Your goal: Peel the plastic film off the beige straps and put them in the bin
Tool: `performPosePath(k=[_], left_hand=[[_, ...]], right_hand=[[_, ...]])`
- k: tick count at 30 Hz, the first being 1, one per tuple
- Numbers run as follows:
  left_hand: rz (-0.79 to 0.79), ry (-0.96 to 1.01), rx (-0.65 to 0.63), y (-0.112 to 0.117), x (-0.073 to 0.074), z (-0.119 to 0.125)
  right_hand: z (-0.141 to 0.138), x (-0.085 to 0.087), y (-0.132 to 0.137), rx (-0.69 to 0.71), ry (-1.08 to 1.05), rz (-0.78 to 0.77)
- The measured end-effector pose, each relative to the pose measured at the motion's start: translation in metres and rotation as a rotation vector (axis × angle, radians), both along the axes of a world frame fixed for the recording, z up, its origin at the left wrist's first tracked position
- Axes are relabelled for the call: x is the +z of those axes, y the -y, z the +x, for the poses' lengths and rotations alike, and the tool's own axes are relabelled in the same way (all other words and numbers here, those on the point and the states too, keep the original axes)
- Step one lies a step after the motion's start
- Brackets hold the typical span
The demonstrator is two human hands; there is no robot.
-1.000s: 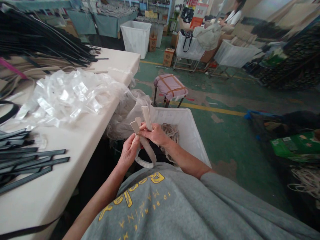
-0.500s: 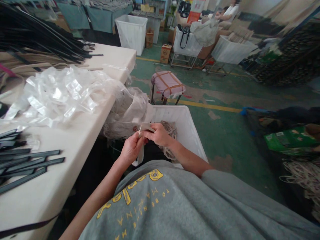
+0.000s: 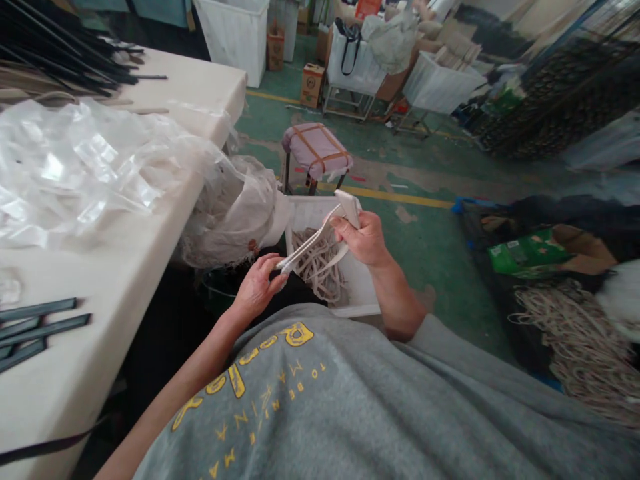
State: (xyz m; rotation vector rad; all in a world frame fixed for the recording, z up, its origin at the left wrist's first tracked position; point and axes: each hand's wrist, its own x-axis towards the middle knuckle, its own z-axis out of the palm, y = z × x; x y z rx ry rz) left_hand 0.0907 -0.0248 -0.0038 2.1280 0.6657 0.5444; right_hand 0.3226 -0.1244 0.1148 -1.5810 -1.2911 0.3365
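An off-white strap (image 3: 311,243) runs in narrow strands between my two hands, above a white bin (image 3: 363,293). My left hand (image 3: 257,283) is closed, pinching the lower left end of the strands between thumb and fingers. Higher up and to the right, my right hand (image 3: 369,239) is wrapped round the other part, where a flat, pale, folded-looking piece (image 3: 349,208) sticks up past the thumb. A loose length hangs below the right hand. Whether that pale piece belongs to the strap, I cannot tell. Tangled beige cords (image 3: 320,263) lie in the bin.
To the left a white table (image 3: 125,287) holds clear plastic film (image 3: 100,167) and dark strips (image 3: 45,327). A stuffed plastic sack (image 3: 233,213) hangs by its edge. A padded stool (image 3: 319,148) stands beyond the bin. More cords (image 3: 575,340) lie at right.
My hands have moved apart. The right hand went up and to the right with the pale piece, drawing the strap out between them, and the left hand shifted slightly left. The camera view has tilted down.
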Motion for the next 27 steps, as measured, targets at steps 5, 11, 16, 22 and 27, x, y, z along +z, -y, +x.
performPosePath(k=[5, 11, 16, 22, 27], left_hand=[[-0.319, -0.060, 0.256, -0.006, -0.010, -0.026], [-0.352, -0.045, 0.340, -0.010, -0.004, -0.040], [-0.378, -0.038, 0.339, -0.009, -0.006, -0.040], [-0.410, -0.026, 0.350, -0.009, -0.004, -0.042], [-0.465, 0.000, 0.340, -0.008, -0.006, -0.040]], right_hand=[[0.038, -0.018, 0.004, -0.201, 0.052, -0.003], [0.069, -0.068, -0.006, -0.306, 0.244, -0.175], [0.077, -0.117, -0.015, -0.310, 0.369, -0.505], [0.080, -0.146, -0.005, -0.297, 0.369, -0.629], [0.090, -0.111, 0.007, -0.317, 0.144, -0.400]])
